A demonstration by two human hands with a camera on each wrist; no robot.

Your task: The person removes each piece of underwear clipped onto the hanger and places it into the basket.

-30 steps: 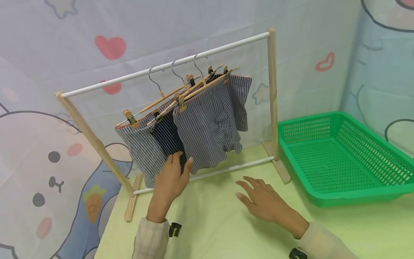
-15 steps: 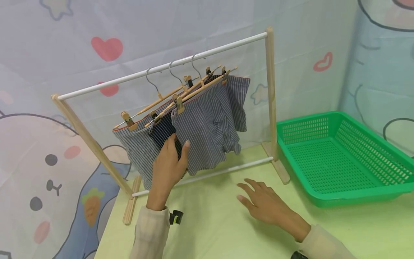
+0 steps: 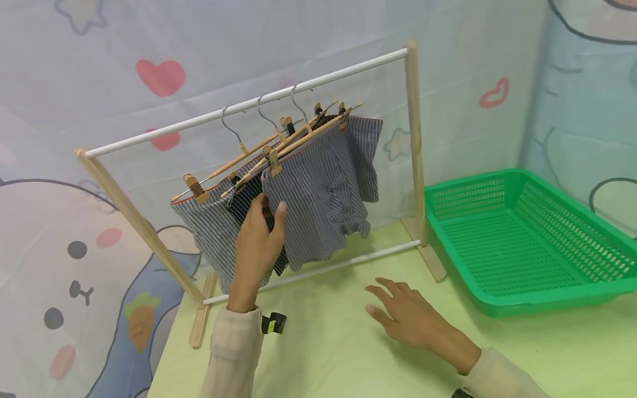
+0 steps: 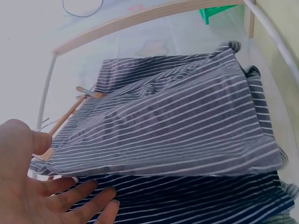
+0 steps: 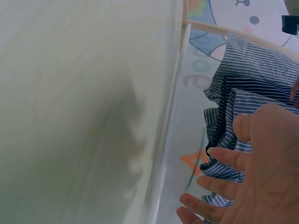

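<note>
In my head view, the left hand (image 3: 259, 237) and the grey striped shorts (image 3: 311, 207) partly hide the dark striped shorts (image 3: 246, 194); I can't tell whether that hand touches them. The right edge crops the green basket (image 3: 562, 303); my right wrist view cuts off the right hand (image 5: 266, 163).

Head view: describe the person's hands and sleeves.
The left hand and right hand are ungloved. Cream sleeves end near the wrists. A black wrist attachment with a yellow-green mark is on the left; part of a black piece shows on the right.
</note>
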